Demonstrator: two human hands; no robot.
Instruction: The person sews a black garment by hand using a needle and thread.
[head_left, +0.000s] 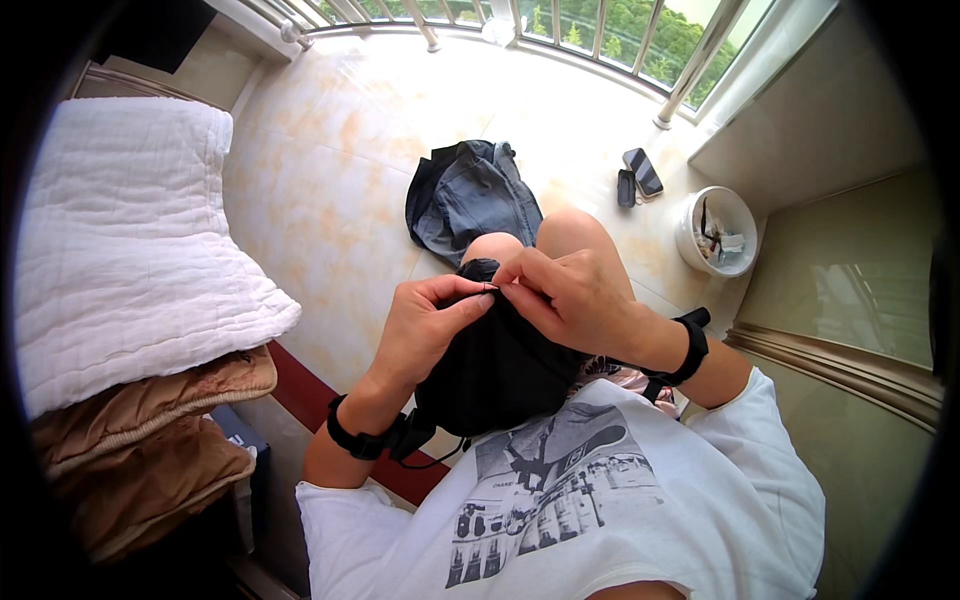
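Observation:
Black fabric (491, 367) lies over my lap, with one gathered bit rising near my knees. My left hand (431, 322) pinches an edge of it between thumb and forefinger. Close against those fingertips, my right hand (566, 292) has its thumb and forefinger pressed together at the same spot. A thin, needle-like thing shows between the fingertips, too small to name surely. Both wrists wear black straps. Beyond my knees, a crumpled dark grey-blue garment (480, 195) rests on the tiled floor.
A white bucket (686, 232) with scraps stands at the right, near a smartphone (643, 172) and a small open black case (626, 189). At the left, a white quilted cloth (135, 247) lies above brown padded fabric (165, 397). Metal railings (559, 26) line the window.

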